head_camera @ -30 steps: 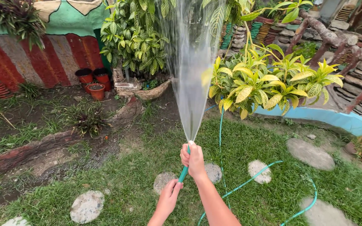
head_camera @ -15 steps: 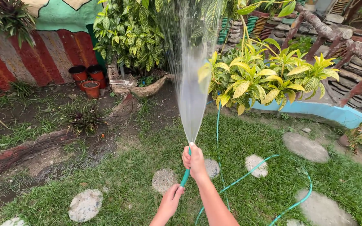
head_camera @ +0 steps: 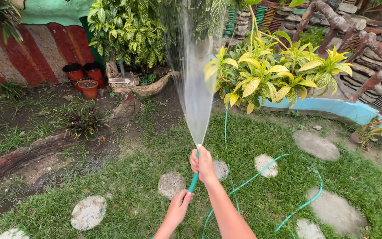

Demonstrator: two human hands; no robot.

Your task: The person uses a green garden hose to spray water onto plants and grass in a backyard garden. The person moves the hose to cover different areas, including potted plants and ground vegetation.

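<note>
Spraying a wide fan of water [head_camera: 195, 79], thin teal garden hose [head_camera: 193, 181] over the lawn [head_camera: 124, 186], right hand [head_camera: 203, 164] clenched around its tip, left hand [head_camera: 179, 207] gripping it just below, slack looping past stepping stones [head_camera: 171, 184], toward yellow-green shrubs [head_camera: 270, 75].

Open grass [head_camera: 124, 177] around; yellow-green shrub [head_camera: 275, 77] and blue curb [head_camera: 359, 115] ahead right.
</note>
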